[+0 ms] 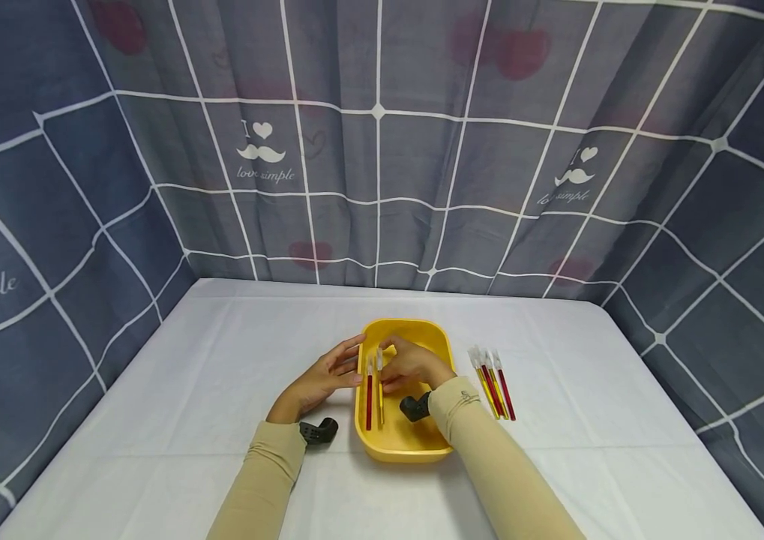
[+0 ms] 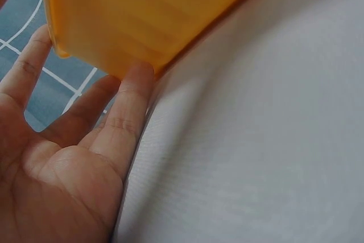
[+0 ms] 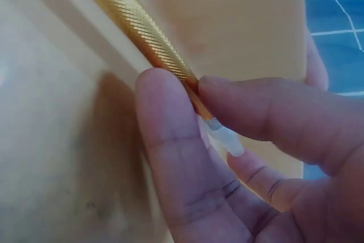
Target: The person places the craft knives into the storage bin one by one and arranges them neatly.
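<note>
A yellow tray [image 1: 405, 454] lies lengthwise on the table. Inside its left part, a red-handled craft knife [image 1: 369, 403] with a clear cap lies along the wall. Just right of it is a gold craft knife [image 1: 381, 394], whose knurled handle and translucent cap [image 3: 227, 140] show in the right wrist view. My right hand [image 1: 414, 366] reaches into the tray and pinches this gold knife near its capped end between thumb and finger. My left hand [image 1: 319, 381] rests against the tray's left side, its fingers extended and fingertips touching the outer wall [image 2: 142, 15].
Several more capped craft knives [image 1: 493, 386], red and gold, lie close together on the table right of the tray. A white cloth [image 1: 253, 315] covers the table. Dark checked curtains [image 1: 341, 165] stand at the back and both sides.
</note>
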Available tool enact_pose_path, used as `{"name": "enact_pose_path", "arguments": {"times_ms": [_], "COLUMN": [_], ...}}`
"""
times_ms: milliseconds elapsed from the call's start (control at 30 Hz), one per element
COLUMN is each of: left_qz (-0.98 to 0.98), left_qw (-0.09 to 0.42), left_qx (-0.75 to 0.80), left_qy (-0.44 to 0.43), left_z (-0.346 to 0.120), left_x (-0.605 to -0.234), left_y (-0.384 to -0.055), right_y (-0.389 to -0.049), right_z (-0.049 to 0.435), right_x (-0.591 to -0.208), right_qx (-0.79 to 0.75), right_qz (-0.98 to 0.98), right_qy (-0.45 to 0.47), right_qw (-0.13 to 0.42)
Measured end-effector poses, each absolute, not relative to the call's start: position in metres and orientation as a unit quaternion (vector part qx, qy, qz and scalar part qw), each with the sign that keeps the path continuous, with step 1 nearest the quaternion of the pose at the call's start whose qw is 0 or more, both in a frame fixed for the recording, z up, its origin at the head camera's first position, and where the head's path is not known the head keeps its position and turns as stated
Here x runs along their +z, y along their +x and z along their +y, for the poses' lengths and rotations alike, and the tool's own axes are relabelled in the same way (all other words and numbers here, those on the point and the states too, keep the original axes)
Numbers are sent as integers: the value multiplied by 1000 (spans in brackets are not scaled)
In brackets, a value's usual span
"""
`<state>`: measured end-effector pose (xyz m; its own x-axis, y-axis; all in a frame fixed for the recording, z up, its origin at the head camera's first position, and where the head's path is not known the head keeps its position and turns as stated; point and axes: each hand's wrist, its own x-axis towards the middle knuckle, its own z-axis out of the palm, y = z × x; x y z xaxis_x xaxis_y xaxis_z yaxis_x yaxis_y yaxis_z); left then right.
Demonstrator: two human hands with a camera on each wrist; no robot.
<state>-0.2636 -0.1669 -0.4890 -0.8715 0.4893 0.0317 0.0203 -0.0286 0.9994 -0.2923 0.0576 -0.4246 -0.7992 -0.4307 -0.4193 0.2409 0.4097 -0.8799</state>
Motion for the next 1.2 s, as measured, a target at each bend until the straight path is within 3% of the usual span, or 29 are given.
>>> {"name": "enact_pose_path", "arguments": {"times_ms": [667,1200], "left_qz": [682,679], "left_qw": [168,168], "left_qx": [688,691], "left_qy": [182,179], "left_z": [-168,-167], "left_x": [-489,-490], "left_y": [-264,-265], "right_y": [-285,-290], "right_z": [38,53], "right_x": [-427,-414], "right_qx": [-478,-457], "right_qz": [837,844], "right_qy": [-49,-76], "right_qw": [261,271]}}
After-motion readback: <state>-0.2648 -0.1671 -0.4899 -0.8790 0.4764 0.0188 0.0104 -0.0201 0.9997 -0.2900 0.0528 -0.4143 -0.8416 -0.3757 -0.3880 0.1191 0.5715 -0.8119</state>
